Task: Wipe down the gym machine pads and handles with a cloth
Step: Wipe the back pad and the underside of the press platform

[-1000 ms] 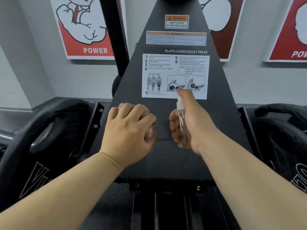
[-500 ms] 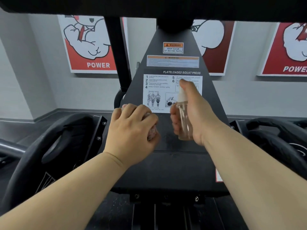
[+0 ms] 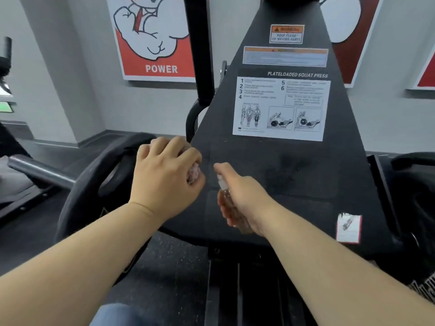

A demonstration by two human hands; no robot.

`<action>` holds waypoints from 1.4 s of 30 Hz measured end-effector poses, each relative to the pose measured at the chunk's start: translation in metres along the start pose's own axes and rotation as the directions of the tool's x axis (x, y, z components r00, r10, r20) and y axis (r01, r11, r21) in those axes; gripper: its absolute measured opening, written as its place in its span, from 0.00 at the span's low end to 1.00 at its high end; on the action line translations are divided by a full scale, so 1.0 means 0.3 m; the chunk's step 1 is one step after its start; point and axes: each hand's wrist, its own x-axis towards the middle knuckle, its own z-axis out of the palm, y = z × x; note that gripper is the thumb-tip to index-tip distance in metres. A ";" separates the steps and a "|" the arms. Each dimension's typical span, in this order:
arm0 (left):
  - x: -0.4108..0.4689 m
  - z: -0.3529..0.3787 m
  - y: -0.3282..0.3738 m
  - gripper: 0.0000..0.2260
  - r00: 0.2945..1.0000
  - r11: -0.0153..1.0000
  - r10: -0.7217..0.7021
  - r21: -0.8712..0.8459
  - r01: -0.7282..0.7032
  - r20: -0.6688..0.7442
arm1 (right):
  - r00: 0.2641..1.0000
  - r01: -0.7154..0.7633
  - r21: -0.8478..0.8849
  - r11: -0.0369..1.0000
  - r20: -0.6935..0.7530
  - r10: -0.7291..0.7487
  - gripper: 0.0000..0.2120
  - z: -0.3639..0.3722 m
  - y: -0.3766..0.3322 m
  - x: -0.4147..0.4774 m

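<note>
Head view, cloth: a small crumpled pink cloth (image 3: 194, 171) is bunched inside the left hand (image 3: 164, 177), with only a little showing between the knuckles. It is held just in front of the left edge of the black sloping metal panel of the squat press (image 3: 294, 175).
Head view, left fingers: they are curled tight round the cloth.
Head view, bottle: a small clear plastic spray bottle with a white nozzle (image 3: 226, 196) is gripped by the right hand (image 3: 244, 198), low against the panel.
Head view, right fingers: they are wrapped round the bottle's body, with the forefinger laid over the nozzle.
Head view, handling: the cloth is judged soft, light and easily squashed. It would be best opened flatter under the palm so that more of it meets the metal. The bottle is judged light and smooth, and is best taken round its middle.
Head view, surroundings: a white instruction label (image 3: 281, 104) is stuck higher on the panel. A black weight plate (image 3: 94, 184) stands to the left.
Head view, pads and handles: none can be picked out with certainty.
</note>
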 end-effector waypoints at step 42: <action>0.006 0.245 0.394 0.05 0.980 0.972 0.170 -0.184 -0.149 0.107 | 0.842 -0.080 0.491 0.868 -0.433 0.323 0.24 -0.499 0.376 -0.148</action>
